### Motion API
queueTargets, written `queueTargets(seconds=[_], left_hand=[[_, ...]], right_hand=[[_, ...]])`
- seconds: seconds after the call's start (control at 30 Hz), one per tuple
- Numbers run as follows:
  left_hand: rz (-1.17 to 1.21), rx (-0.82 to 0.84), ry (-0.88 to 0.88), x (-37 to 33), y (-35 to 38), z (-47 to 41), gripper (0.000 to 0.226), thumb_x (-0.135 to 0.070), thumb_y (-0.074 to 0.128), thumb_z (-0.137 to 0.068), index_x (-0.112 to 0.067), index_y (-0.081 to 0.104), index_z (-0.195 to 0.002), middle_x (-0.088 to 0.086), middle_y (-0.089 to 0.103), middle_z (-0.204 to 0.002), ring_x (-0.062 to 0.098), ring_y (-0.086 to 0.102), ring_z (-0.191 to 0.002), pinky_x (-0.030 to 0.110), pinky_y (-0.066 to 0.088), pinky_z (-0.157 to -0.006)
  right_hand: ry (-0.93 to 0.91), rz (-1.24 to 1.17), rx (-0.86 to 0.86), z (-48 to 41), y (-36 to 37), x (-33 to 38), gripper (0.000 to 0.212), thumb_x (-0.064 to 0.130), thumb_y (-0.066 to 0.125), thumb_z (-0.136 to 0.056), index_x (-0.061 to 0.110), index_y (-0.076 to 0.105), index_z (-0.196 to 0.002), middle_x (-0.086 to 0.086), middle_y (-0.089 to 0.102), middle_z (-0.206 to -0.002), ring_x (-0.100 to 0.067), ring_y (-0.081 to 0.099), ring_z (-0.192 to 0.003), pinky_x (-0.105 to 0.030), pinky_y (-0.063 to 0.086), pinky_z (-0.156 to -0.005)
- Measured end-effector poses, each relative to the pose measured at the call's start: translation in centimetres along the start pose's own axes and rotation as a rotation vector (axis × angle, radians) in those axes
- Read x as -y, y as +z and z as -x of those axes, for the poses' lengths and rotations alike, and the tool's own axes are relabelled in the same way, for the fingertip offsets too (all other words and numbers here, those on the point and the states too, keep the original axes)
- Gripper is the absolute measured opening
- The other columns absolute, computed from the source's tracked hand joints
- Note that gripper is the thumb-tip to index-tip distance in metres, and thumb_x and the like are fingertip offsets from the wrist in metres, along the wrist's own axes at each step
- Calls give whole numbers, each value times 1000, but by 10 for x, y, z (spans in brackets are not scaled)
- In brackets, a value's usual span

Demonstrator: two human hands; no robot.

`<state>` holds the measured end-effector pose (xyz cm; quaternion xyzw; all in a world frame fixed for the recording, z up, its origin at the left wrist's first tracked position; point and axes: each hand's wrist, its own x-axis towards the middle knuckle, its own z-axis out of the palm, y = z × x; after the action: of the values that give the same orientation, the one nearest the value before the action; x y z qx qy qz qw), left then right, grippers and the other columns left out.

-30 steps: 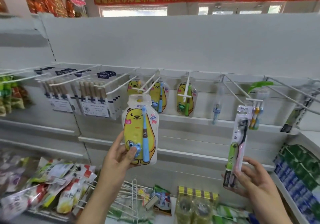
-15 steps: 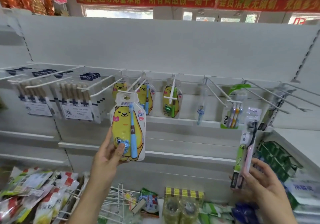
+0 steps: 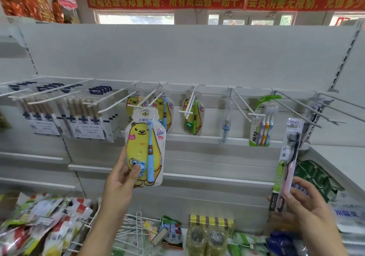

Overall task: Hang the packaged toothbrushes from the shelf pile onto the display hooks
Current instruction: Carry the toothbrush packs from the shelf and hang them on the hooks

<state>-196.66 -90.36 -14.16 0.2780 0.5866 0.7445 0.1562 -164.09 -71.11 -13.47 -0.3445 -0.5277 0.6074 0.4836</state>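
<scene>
Two grips: bear toothbrush pack (image 3: 145, 147) between left fingers (image 3: 135, 172), slim toothbrush pack (image 3: 286, 163) between right fingers (image 3: 305, 191).

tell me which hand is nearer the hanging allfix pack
Right. The right hand is below and right of the Allfix pack; the left hand is farther off, lower left.

The left grip (image 3: 120, 178) brings the bear toothbrush pack (image 3: 145, 147) slightly closer to the hook tip (image 3: 135, 106). The pack's hang hole now sits just below and right of the tip, a smaller gap than a second ago. The right grip (image 3: 302, 204) carries the slim toothbrush pack (image 3: 286, 161) across the display. A second ago its top stood left of the Allfix pack (image 3: 260, 125); now it stands clearly to the right. The view swings right, showing more of the side shelf (image 3: 339, 157).
</scene>
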Motion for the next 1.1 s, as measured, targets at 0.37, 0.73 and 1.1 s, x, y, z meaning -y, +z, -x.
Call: queueTargets(seconds=[0.37,0.73,1.1], left_hand=[[-29,-7,25,-2,0,-1,57,-21,61,-91,-53,45,-135,-12,76,-115,11,72,-107,28,59,-89],[15,-32,28,-2,-1,4,58,-43,73,-86,-51,48,-138,-2,74,-124,18,69,-117,54,49,-106],[25,-44,27,-5,1,6,64,-24,60,-89,-33,44,-150,-9,76,-116,16,71,-112,50,51,-103]], right_hand=[[7,-26,24,-11,-4,0,35,-2,57,-92,10,55,-124,-5,77,-86,-21,76,-67,-42,62,-55],[7,-53,-34,-3,-3,5,50,21,76,-64,21,63,-112,-12,75,-103,-37,75,-84,-86,40,-75],[64,-62,36,-9,4,4,41,15,73,-70,18,61,-109,-12,74,-96,-21,76,-67,-36,60,-49]])
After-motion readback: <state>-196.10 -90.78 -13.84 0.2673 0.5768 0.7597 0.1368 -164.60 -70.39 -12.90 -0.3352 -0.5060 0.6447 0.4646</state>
